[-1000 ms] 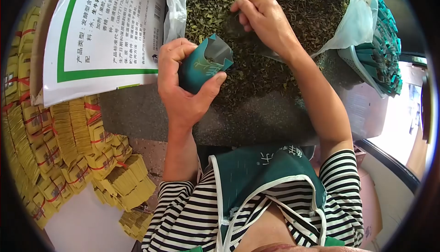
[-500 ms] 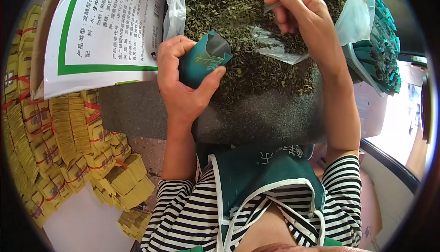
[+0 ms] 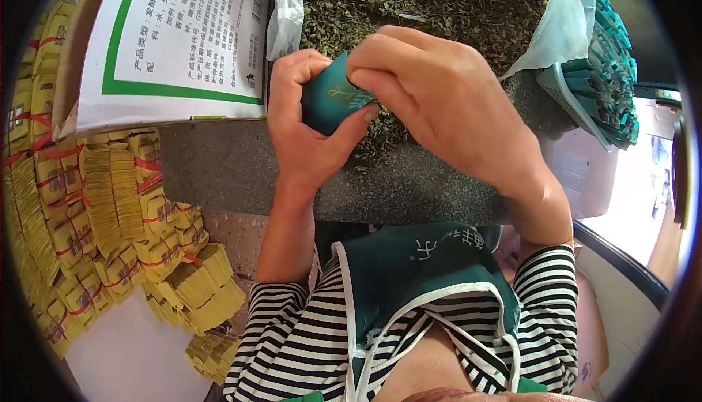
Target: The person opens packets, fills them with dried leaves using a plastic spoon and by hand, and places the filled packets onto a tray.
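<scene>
My left hand [image 3: 303, 135] is wrapped round a small teal pouch [image 3: 330, 103] with a pale leafy print, its thumb along the near side. Over the pouch's mouth my right hand [image 3: 453, 102] is closed, fingertips pinched together at the opening. Whatever those fingers hold is hidden, and so is the inside of the pouch. Beneath both hands spreads a heap of dried, crumbled green leaves [image 3: 347, 14]. A small pale sliver [image 3: 412, 16] shows on the heap just beyond my right hand.
On the left stands a white carton [image 3: 183, 51] with printed text and a green border. Bundled yellow packets [image 3: 117, 212] are stacked below it. A basket [image 3: 578, 98] of teal pouches is at the right. Clear plastic [image 3: 559, 25] flanks the leaves on the grey tabletop [image 3: 241, 175].
My right hand has come down and left from above the leaves to the pouch's mouth. My left hand has shifted slightly right with the pouch. The clear plastic amid the leaves is mostly out of sight.
</scene>
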The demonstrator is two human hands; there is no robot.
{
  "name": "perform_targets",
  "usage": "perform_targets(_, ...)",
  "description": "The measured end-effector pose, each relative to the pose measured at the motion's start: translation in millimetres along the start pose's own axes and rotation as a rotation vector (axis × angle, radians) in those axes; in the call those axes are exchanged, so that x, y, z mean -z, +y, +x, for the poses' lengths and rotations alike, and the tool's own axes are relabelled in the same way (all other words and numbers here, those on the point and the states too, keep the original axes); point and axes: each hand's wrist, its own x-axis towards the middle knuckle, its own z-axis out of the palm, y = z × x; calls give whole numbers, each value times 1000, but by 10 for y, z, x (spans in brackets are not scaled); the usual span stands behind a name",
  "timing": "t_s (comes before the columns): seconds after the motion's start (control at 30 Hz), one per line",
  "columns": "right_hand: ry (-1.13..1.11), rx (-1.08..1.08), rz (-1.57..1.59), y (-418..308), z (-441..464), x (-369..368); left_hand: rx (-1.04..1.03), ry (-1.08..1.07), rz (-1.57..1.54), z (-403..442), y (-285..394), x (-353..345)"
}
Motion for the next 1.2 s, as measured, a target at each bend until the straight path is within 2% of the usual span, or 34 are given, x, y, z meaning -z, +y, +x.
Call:
perform_targets(0.07, -5, 46, -55, -87, 16, 53, 52, 37, -145, -16, -8, 14)
perform_targets(0.23, 84, 280, -170, -151, -29, 246, 98, 38, -267, -38, 12, 17)
perform_targets(0.33, 167, 251, -187, -168, -199, 367, 155, 49, -366, -57, 28, 15)
perform_targets(0.37, 220, 201, -146, -187, -286, 403, 189, 51, -413, -64, 40, 19)
perform_targets(0.43, 351, -98, -36, -212, -576, 487, 236, 46, -519, -97, 118, 30)
perform_targets(0.5, 577, -361, 134, -59, -938, 534, 284, 30, -629, -115, 117, 19)
perform_targets(0.57, 660, -505, 240, 182, -1338, 701, 319, -53, -807, -180, 45, -9)
perform_targets(0.6, 670, -510, 235, 288, -1560, 755, 359, -62, -785, -191, 69, -44)
perform_targets(0.67, 813, -717, 293, 477, -2021, 833, 341, -103, -786, -240, 60, -125)
perform_targets(0.7, 827, -723, 287, 583, -2244, 905, 324, -133, -784, -260, 67, -179)
perform_targets(0.77, 883, -999, 114, 690, -2660, 987, 310, -173, -819, -233, 271, -330)
perform_targets(0.83, 934, -1058, 41, 740, -2861, 934, 376, -321, -664, -254, 435, -469)
perform_targets(0.87, 962, -1105, -23, 758, -2959, 949, 355, -366, -688, -296, 481, -574)
perform_targets(0.9, 938, -1089, -8, 760, -3044, 964, 339, -409, -728, -354, 548, -676)
perform_targets(0.97, 943, -1083, -16, 736, -3107, 1007, 459, -507, -815, -423, 667, -885)
perform_targets(1.03, 837, -1017, -506, 710, -3029, 1011, 322, -716, -701, -318, 791, -1008)
perform_targets(1.07, 862, -1016, -519, 668, -2982, 1048, 291, -781, -687, -296, 837, -1077)
perform_targets(1.13, 757, -799, -1141, 462, -2869, 1168, 259, -789, -704, -274, 953, -1289)
perform_targets(1.17, 775, -806, -1144, 317, -2789, 1213, 256, -852, -747, -268, 987, -1357)
perform_targets(1.2, 774, -716, -749, 155, -2692, 1265, 255, -919, -786, -247, 1010, -1414)
